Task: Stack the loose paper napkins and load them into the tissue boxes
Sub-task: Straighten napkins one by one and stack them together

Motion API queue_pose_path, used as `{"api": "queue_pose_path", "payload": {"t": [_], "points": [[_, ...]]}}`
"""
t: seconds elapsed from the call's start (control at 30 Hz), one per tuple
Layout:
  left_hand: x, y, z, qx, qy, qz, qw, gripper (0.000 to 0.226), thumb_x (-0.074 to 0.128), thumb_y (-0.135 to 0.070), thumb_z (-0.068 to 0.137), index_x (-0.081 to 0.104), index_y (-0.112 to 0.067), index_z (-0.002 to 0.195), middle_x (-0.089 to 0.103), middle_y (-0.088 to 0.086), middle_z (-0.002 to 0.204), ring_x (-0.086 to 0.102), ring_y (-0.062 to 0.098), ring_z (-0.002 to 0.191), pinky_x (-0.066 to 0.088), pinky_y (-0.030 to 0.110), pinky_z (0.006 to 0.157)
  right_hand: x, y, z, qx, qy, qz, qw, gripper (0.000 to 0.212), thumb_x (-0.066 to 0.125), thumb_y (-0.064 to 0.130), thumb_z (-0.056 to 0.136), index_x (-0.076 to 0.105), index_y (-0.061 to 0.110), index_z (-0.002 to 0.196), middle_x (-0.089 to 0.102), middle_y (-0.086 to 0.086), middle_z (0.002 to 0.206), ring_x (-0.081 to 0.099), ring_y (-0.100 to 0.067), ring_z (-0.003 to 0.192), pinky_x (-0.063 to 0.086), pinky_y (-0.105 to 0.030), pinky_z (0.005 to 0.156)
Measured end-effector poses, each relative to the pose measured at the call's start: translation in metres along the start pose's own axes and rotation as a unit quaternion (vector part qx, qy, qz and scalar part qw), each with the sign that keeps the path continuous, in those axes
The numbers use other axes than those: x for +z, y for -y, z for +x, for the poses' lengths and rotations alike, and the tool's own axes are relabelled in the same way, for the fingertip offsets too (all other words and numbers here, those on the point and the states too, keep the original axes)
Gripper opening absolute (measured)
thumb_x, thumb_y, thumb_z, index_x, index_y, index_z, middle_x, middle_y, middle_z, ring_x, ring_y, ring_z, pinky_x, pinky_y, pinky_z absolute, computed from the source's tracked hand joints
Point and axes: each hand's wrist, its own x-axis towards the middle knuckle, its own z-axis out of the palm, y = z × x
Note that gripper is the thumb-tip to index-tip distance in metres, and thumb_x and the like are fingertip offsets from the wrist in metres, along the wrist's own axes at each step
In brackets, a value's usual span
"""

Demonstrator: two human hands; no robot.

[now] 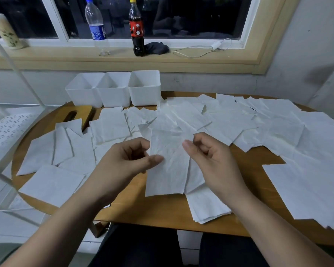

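left hand (127, 160), right hand (214, 160) pinch one napkin (170, 170) | three tissue boxes (115, 97) abreast, open-topped

Both forearms reach in from the bottom of the frame; left hand (127, 160) and right hand (210, 158) pinch with curled fingers at center.

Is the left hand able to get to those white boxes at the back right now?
Probably yes: only flat napkins lie between the left hand and the boxes, though it pinches a held napkin now.
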Motion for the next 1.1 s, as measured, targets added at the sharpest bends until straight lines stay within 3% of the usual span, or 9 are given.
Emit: {"api": "queue_pose_path", "payload": {"t": [0.1, 0.2, 0.33, 0.43, 0.57, 0.73, 0.87, 1.0, 1.1], "points": [[0.003, -0.003, 0.003, 0.009, -0.020, -0.042, 0.999, 0.035, 0.091, -0.042, 0.081, 0.082, -0.011, 0.095, 0.072, 0.023, 0.102, 0.065, 0.043, 0.094, 0.050, 0.047, 0.080, -0.002, 0.004, -0.003, -0.007, -0.028, 0.001, 1.000, 0.036, 0.063, 0.033, 0.108, 0.057, 0.019, 0.076, 0.041, 0.008, 0.062, 0.037, -0.007, 0.060, 0.035, -0.022, 0.058], [0.004, -0.008, 0.003, 0.012, -0.014, -0.060, 0.998, 0.021, 0.079, -0.036, 0.091, 0.086, -0.017, 0.092, 0.074, 0.011, 0.091, 0.061, 0.022, 0.082, 0.047, 0.042, 0.078, -0.005, 0.006, -0.005, -0.012, -0.052, 0.016, 0.998, 0.031, 0.062, 0.031, 0.108, 0.062, 0.021, 0.079, 0.044, 0.005, 0.064, 0.040, -0.007, 0.062, 0.036, -0.022, 0.058], [0.007, -0.013, 0.003, 0.011, -0.006, -0.062, 0.998, 0.021, 0.071, -0.034, 0.091, 0.087, -0.020, 0.093, 0.074, 0.003, 0.086, 0.062, 0.012, 0.079, 0.047, 0.039, 0.077, -0.009, 0.007, -0.006, -0.032, -0.091, 0.038, 0.995, 0.013, 0.070, 0.024, 0.104, 0.075, 0.018, 0.094, 0.066, 0.003, 0.078, 0.058, -0.008, 0.072, 0.049, -0.021, 0.068], [0.004, -0.014, 0.004, 0.016, -0.009, -0.059, 0.998, 0.024, 0.069, -0.034, 0.093, 0.087, -0.018, 0.096, 0.076, 0.009, 0.092, 0.066, 0.017, 0.084, 0.047, 0.041, 0.078, -0.014, 0.009, -0.007, -0.033, -0.119, 0.049, 0.991, 0.009, 0.070, 0.023, 0.103, 0.076, 0.016, 0.103, 0.075, 0.003, 0.093, 0.072, -0.015, 0.092, 0.060, -0.029, 0.081], [0.004, -0.019, 0.006, 0.042, -0.042, 0.014, 0.998, 0.023, 0.066, -0.032, 0.101, 0.084, -0.018, 0.096, 0.078, 0.006, 0.090, 0.068, 0.012, 0.083, 0.050, 0.037, 0.078, -0.022, 0.006, -0.006, -0.060, -0.092, 0.000, 0.994, 0.010, 0.068, 0.023, 0.105, 0.075, 0.018, 0.110, 0.075, 0.002, 0.112, 0.070, -0.025, 0.113, 0.061, -0.047, 0.094], [0.006, -0.033, 0.011, 0.084, -0.040, 0.117, 0.989, 0.020, 0.063, -0.033, 0.103, 0.082, -0.028, 0.098, 0.079, -0.011, 0.091, 0.069, 0.008, 0.087, 0.052, 0.015, 0.066, -0.027, 0.013, -0.003, -0.095, -0.028, -0.040, 0.994, 0.009, 0.068, 0.028, 0.103, 0.073, 0.020, 0.104, 0.066, 0.008, 0.133, 0.060, -0.021, 0.133, 0.053, -0.019, 0.096], [0.009, -0.042, 0.013, 0.094, -0.007, 0.117, 0.989, 0.026, 0.059, -0.037, 0.102, 0.081, -0.023, 0.100, 0.080, -0.012, 0.099, 0.074, 0.010, 0.097, 0.055, 0.015, 0.073, -0.024, 0.011, 0.000, -0.060, 0.010, -0.026, 0.998, 0.012, 0.065, 0.027, 0.104, 0.074, 0.019, 0.106, 0.065, 0.014, 0.138, 0.059, -0.015, 0.137, 0.053, -0.040, 0.108], [0.010, -0.042, 0.012, 0.093, 0.016, 0.108, 0.990, 0.027, 0.058, -0.034, 0.105, 0.081, -0.020, 0.103, 0.081, -0.004, 0.103, 0.075, 0.021, 0.102, 0.061, 0.032, 0.086, -0.018, 0.011, 0.001, -0.015, 0.017, 0.062, 0.998, 0.014, 0.061, 0.020, 0.107, 0.072, 0.014, 0.112, 0.071, 0.015, 0.135, 0.065, -0.009, 0.129, 0.055, -0.029, 0.102], [0.010, -0.043, 0.011, 0.103, 0.011, 0.096, 0.990, 0.024, 0.060, -0.034, 0.103, 0.080, -0.020, 0.100, 0.081, -0.003, 0.101, 0.075, 0.022, 0.099, 0.063, 0.031, 0.083, -0.014, 0.010, 0.004, 0.008, 0.006, 0.112, 0.994, 0.014, 0.058, 0.016, 0.109, 0.069, 0.009, 0.112, 0.073, 0.008, 0.131, 0.067, -0.012, 0.124, 0.055, -0.029, 0.101]]}}
